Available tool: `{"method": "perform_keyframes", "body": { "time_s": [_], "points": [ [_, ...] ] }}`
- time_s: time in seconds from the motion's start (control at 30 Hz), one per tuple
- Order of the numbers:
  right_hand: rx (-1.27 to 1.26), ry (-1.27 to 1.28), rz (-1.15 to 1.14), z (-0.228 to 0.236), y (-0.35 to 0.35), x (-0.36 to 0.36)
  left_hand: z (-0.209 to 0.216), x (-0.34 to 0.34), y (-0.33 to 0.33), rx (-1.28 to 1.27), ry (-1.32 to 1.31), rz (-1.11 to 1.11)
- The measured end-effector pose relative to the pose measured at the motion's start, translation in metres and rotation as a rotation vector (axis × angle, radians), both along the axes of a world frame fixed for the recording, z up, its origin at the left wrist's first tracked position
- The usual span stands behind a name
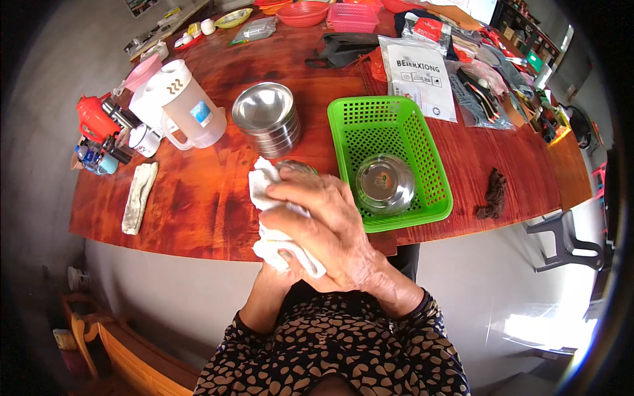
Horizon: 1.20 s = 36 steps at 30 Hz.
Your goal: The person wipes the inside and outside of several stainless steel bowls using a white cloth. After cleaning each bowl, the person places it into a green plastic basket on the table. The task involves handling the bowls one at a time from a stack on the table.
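Note:
In front of my body, my right hand (pixel 323 221) is closed around a crumpled white cloth (pixel 265 177). Folds of the cloth stick out on the left side and below the fingers. My left hand (pixel 281 276) is behind and under the right one; only its wrist and heel show, and its fingers are hidden. A small edge of something shows above my right knuckles, too covered to name. Just beyond my hands stands a stack of steel bowls (pixel 264 109). To the right, a green plastic basket (pixel 340 142) holds a shiny steel bowl (pixel 385 183) turned upside down.
At the left stand a plastic pitcher (pixel 198 115), a white enamel mug (pixel 144 140) and a red thermos (pixel 96 119). A folded rag (pixel 140 198) lies near the front edge; a dark brown cloth (pixel 493 193) lies right. Behind are a white package (pixel 417 79) and pink baskets (pixel 353 18).

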State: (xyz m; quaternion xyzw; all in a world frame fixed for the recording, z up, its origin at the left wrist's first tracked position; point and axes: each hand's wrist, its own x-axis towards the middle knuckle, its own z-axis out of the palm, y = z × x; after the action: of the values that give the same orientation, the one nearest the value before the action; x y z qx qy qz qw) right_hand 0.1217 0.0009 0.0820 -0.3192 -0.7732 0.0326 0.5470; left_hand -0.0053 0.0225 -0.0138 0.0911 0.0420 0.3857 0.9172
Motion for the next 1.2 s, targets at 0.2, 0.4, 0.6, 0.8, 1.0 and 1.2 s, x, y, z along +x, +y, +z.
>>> {"method": "perform_keyframes", "body": {
  "time_s": [0.2,0.4,0.6,0.8,1.0,1.2],
  "points": [
    [-0.555,0.379,0.377,0.009,0.010,0.022,-0.014,0.005,0.003,0.005,-0.098,-0.066],
    [-0.865,1.010,0.308,-0.024,0.014,0.012,-0.024,0.002,0.010,0.022,-0.181,-0.043],
    [-0.790,0.939,0.073,-0.063,-0.012,-0.009,-0.009,-0.008,0.009,0.022,-0.158,-0.037],
    [-0.550,0.527,0.028,-0.066,-0.034,-0.005,0.004,-0.011,0.026,-0.088,0.461,0.469],
    [-0.053,0.171,-0.329,-0.038,-0.004,0.008,0.004,-0.003,0.021,0.004,0.493,0.577],
    [-0.204,-0.481,-0.582,-0.059,0.000,0.007,0.014,0.011,0.006,0.237,0.698,0.665]
  ]
}}
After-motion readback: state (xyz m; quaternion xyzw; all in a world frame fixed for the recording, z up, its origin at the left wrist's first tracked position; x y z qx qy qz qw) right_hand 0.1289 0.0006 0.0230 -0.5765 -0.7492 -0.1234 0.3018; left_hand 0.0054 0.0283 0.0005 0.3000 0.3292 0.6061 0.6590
